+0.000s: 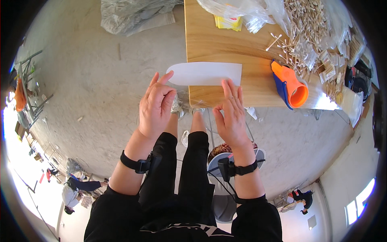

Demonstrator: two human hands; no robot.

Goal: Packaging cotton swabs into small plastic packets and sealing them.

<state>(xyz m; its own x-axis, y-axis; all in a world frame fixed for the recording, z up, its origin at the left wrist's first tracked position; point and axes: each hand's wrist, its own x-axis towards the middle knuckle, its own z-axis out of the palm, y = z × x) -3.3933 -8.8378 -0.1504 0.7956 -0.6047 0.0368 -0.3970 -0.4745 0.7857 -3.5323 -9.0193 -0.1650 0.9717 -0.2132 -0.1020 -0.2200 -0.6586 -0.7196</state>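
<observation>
A white paper strip (207,74) with a rounded left end lies on the wooden table, its rounded end jutting past the left edge. My left hand (156,107) is by that end. One outstretched finger touches the strip; the thumb and forefinger come together in a pinch, and I cannot make out anything between them. On the strip's near right part rest the outstretched fingertips of my right hand (232,111), with the thumb apart. To the right on the table lies an orange and blue tape dispenser (288,85).
Loose cotton swabs (308,30) heap up at the table's (254,96) far right, among clear plastic bags. A yellow packet (228,22) lies at the back. Below are a grey stool (223,205) and a large plastic bag (133,14) on the floor. Other people are far off.
</observation>
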